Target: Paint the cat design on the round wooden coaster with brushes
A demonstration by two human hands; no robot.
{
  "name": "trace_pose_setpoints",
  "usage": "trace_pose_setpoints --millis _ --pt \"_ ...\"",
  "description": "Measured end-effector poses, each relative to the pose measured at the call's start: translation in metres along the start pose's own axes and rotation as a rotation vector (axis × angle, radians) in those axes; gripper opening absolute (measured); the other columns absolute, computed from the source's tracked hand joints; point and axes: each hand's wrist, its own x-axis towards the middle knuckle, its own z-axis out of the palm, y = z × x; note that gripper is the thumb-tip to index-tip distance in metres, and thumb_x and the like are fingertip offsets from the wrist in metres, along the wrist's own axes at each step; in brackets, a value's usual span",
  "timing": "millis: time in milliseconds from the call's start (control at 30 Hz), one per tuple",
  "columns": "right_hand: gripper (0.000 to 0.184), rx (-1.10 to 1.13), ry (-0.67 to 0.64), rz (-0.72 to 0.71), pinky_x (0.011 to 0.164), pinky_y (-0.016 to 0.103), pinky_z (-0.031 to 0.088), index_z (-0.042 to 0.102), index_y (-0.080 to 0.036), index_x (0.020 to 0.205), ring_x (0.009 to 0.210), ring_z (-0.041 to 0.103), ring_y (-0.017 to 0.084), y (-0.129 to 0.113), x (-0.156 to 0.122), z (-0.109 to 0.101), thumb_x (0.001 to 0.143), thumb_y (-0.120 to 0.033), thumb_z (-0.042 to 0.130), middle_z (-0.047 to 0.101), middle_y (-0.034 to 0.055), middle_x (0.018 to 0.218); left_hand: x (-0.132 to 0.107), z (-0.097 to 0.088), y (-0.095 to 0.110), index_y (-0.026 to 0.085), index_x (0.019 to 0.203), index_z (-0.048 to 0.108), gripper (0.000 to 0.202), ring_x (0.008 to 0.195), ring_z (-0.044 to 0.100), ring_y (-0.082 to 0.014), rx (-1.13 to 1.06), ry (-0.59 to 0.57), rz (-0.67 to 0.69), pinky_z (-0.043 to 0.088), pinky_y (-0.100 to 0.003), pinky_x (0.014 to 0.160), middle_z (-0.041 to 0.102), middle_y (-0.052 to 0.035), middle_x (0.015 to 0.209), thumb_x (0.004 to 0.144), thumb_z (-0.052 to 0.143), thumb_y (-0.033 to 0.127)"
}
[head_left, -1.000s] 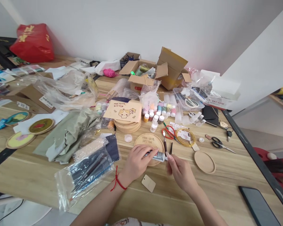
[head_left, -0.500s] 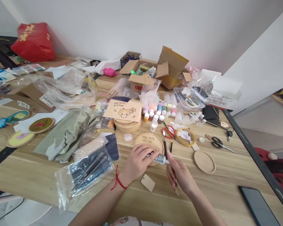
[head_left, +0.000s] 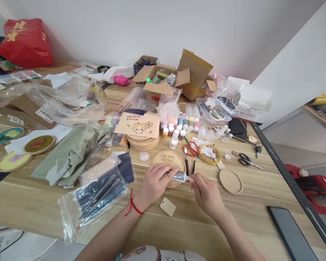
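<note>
My left hand (head_left: 154,184) is shut around a small squeeze tube (head_left: 178,176) with a white and blue label, held level above a round engraved wooden coaster (head_left: 168,160). My right hand (head_left: 207,195) pinches the tube's tip (head_left: 190,178) between its fingertips. A dark-handled tool (head_left: 187,166) and a thin black stick (head_left: 193,167) stand close beyond the tip. A small wooden tag (head_left: 167,206) lies just below my hands. A red string (head_left: 132,205) circles my left wrist.
Nearby lie red-handled scissors (head_left: 190,149), a gold wire coil (head_left: 209,154), a plain wooden tray (head_left: 230,181), a bagged brush set (head_left: 95,203) and a phone (head_left: 289,233). Paint jars (head_left: 179,127), stacked wooden discs (head_left: 142,142) and cardboard boxes (head_left: 163,81) crowd the wooden table's (head_left: 38,206) far side.
My right hand has risen from below the tube and now pinches its tip. The left hand still holds the tube. The whole view has shifted slightly left and upward.
</note>
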Motion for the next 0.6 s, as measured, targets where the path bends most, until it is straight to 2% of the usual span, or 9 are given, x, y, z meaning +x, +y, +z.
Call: trace_pose_setpoints --millis 100,167,233,267,300,367,433,500,600 --pt "0.054 0.341 -0.052 0.382 0.047 0.026 0.039 0.044 -0.024 0.056 0.041 0.05 0.015 -0.01 0.0 0.009 0.098 -0.053 0.028 0.051 0.0007 0.043 -0.001 0.002 0.002 0.022 0.128 0.058 0.037 0.102 0.062 -0.0182 0.025 0.017 0.033 0.049 -0.037 0.091 0.069 -0.0056 0.107 0.095 0.047 0.01" --pt "0.059 0.665 -0.156 0.647 0.035 0.025 0.03 0.034 -0.026 0.049 0.028 0.038 0.012 -0.015 0.001 0.012 0.095 -0.062 0.027 0.037 -0.0034 0.031 -0.001 0.003 0.004 0.021 0.126 0.059 0.035 0.104 0.061 -0.0184 0.032 0.026 0.051 0.048 -0.038 0.093 0.07 -0.0053 0.107 0.094 0.049 0.011" --pt "0.061 0.911 -0.306 0.803 0.028 0.024 0.021 0.027 -0.026 0.045 0.021 0.029 0.01 -0.016 0.004 0.01 0.09 -0.068 0.03 0.029 -0.0057 0.027 0.0 0.003 0.005 0.022 0.127 0.059 0.035 0.106 0.061 -0.0185 0.019 0.019 0.064 0.048 -0.038 0.094 0.069 -0.0057 0.108 0.094 0.049 0.012" --pt "0.063 0.969 -0.377 0.822 0.027 0.024 0.021 0.028 -0.026 0.044 0.021 0.03 0.01 -0.016 0.005 0.007 0.089 -0.07 0.03 0.031 -0.0051 0.027 0.0 0.003 0.005 0.021 0.127 0.059 0.035 0.107 0.061 -0.0185 0.007 0.013 0.068 0.048 -0.037 0.094 0.069 -0.0062 0.108 0.095 0.049 0.013" --pt "0.064 0.975 -0.417 0.802 0.028 0.023 0.025 0.033 -0.025 0.044 0.023 0.035 0.011 -0.016 0.006 0.003 0.089 -0.07 0.029 0.035 -0.0035 0.029 0.001 0.003 0.006 0.021 0.127 0.058 0.035 0.107 0.061 -0.0186 -0.005 0.004 0.072 0.049 -0.037 0.093 0.069 -0.0067 0.109 0.095 0.048 0.013" --pt "0.066 0.835 -0.371 0.67 0.036 0.024 0.037 0.05 -0.02 0.054 0.034 0.049 0.014 -0.013 0.007 -0.006 0.092 -0.068 0.025 0.051 0.0014 0.04 0.002 0.001 0.005 0.02 0.127 0.058 0.035 0.105 0.061 -0.0186 -0.017 -0.01 0.063 0.05 -0.036 0.091 0.069 -0.0071 0.109 0.095 0.046 0.011" --pt "0.056 0.557 -0.239 0.447 0.049 0.026 0.046 0.062 -0.016 0.082 0.054 0.061 0.016 -0.008 0.006 -0.014 0.095 -0.06 0.03 0.065 0.006 0.063 0.003 -0.001 0.005 0.02 0.126 0.058 0.037 0.102 0.062 -0.0187 -0.01 -0.024 0.036 0.051 -0.036 0.088 0.069 -0.0068 0.108 0.095 0.043 0.008" --pt "0.037 0.255 -0.135 0.179 0.061 0.029 0.048 0.06 -0.017 0.102 0.07 0.063 0.018 -0.003 0.004 -0.019 0.098 -0.047 0.038 0.069 0.0087 0.085 0.003 -0.003 0.004 0.019 0.125 0.058 0.036 0.099 0.063 -0.019 -0.001 -0.042 0.007 0.052 -0.036 0.086 0.069 -0.0068 0.107 0.095 0.042 0.008" --pt "0.027 -0.066 -0.043 -0.157 0.067 0.031 0.046 0.06 -0.018 0.097 0.075 0.063 0.02 0.006 0.002 -0.018 0.1 -0.032 0.037 0.069 0.0115 0.088 0.004 -0.005 0.004 0.017 0.125 0.058 0.034 0.098 0.064 -0.0196 0.017 -0.075 0.002 0.052 -0.036 0.085 0.069 -0.0079 0.107 0.096 0.041 0.011"
